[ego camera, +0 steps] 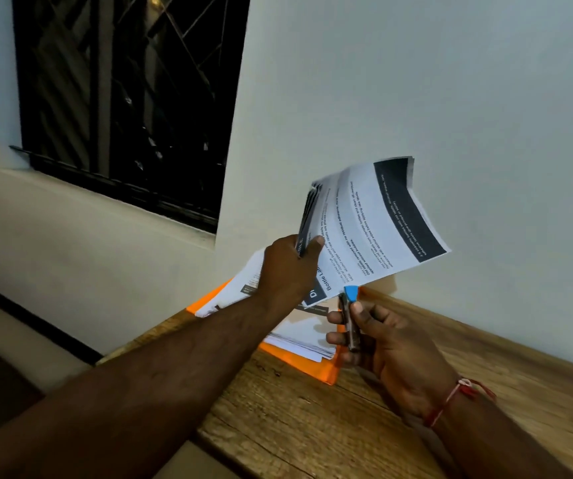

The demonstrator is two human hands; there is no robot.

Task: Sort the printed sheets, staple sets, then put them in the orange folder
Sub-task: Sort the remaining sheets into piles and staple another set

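A person's left hand [290,267] pinches a set of printed sheets [371,226] raised above the wooden table [312,420], while the right hand [381,344] grips a stapler [349,316] at the set's corner, over loose sheets [298,337] on the orange folder [326,369].

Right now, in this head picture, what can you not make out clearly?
Head view:
- held sheets: their count; the left edge is blurred and the left hand covers it.
- stapler: whether it bites the corner; the right hand wraps it.
- orange folder: mostly covered by the paper stack and the left forearm.
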